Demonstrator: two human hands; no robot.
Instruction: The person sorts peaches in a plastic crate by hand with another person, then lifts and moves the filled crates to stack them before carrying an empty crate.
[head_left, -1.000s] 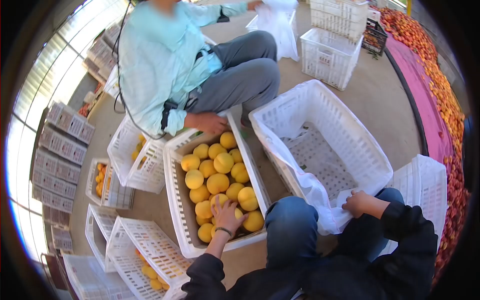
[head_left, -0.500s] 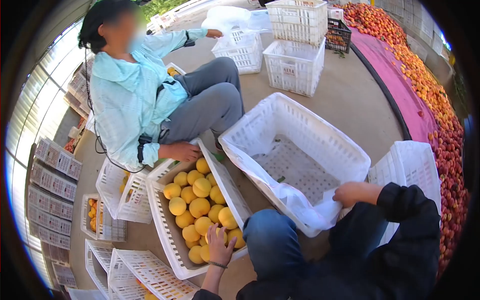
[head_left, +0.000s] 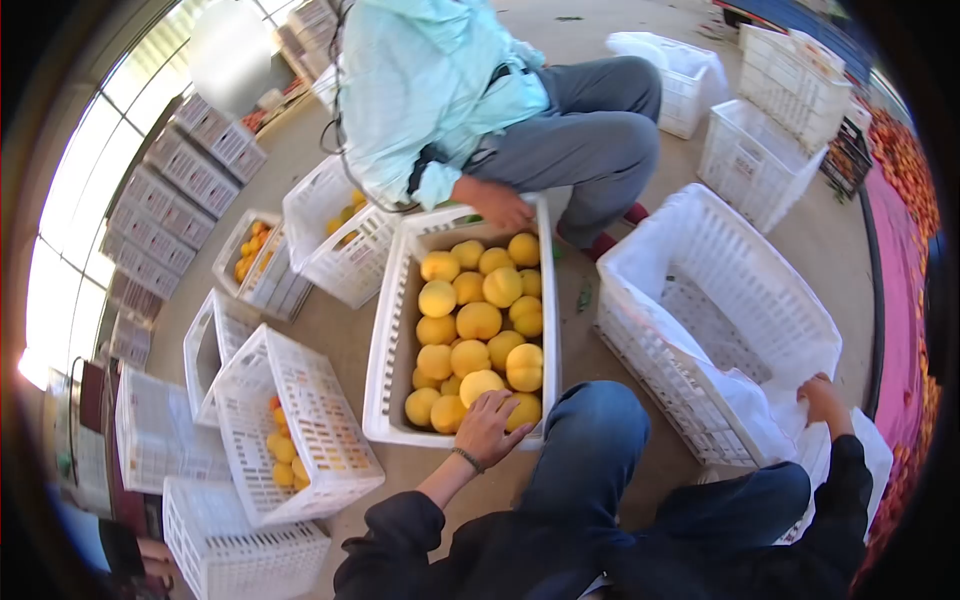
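A white crate of yellow peaches [head_left: 479, 321] stands in front of me. At its near end, my left hand [head_left: 488, 432] rests over the closest fruit with fingers spread, touching a peach [head_left: 481, 385]. To the right is a large white crate [head_left: 655, 350] with a clear plastic liner [head_left: 755, 395] draped over its rim; its visible floor holds no fruit. My right hand [head_left: 825, 405] is closed on the liner at that crate's near right corner. Another person's hand [head_left: 497, 203] lies at the far rim of the peach crate.
A person in a light blue shirt [head_left: 410, 90] sits opposite. White crates with fruit [head_left: 300, 425] stand at left, and stacked crates [head_left: 150, 235] line the wall. More crates [head_left: 765, 165] stand at upper right, beside a pink sheet [head_left: 900, 260] bordering heaped fruit.
My view has swung left, so the peach crate and the lined crate appear farther right. My left hand stays at the near peaches, and my right hand stays on the liner.
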